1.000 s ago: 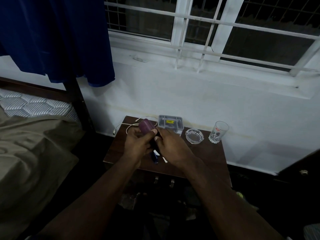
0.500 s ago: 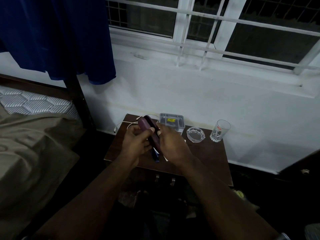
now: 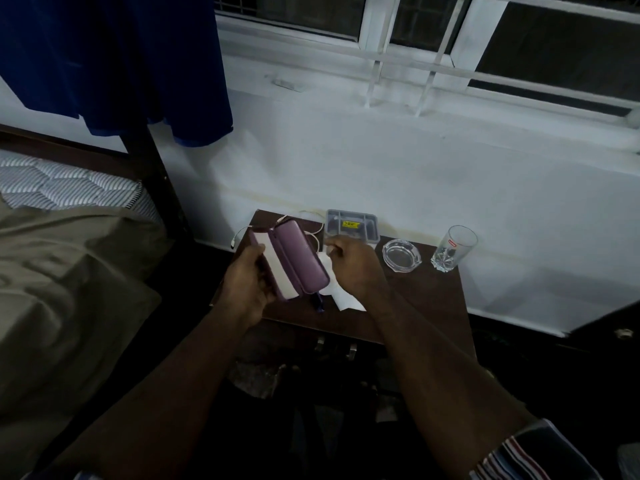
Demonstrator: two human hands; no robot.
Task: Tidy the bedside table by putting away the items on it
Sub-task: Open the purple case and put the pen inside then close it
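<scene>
The purple case (image 3: 298,259) is sitting open above the left side of the tabletop (image 3: 422,299), a pale lining showing along its left half; the left hand (image 3: 247,289) is holding it, grip curled round its left edge; the right hand (image 3: 353,268) is hovering just beside its right edge, fingers curled, though whether they are pinching anything cannot be told; white paper (image 3: 343,296) is lying beneath; a grey tray (image 3: 351,225), glass ashtray (image 3: 401,255) and drinking glass (image 3: 453,248) are standing along the back; a white cable (image 3: 242,233) is trailing off the far left corner.
</scene>
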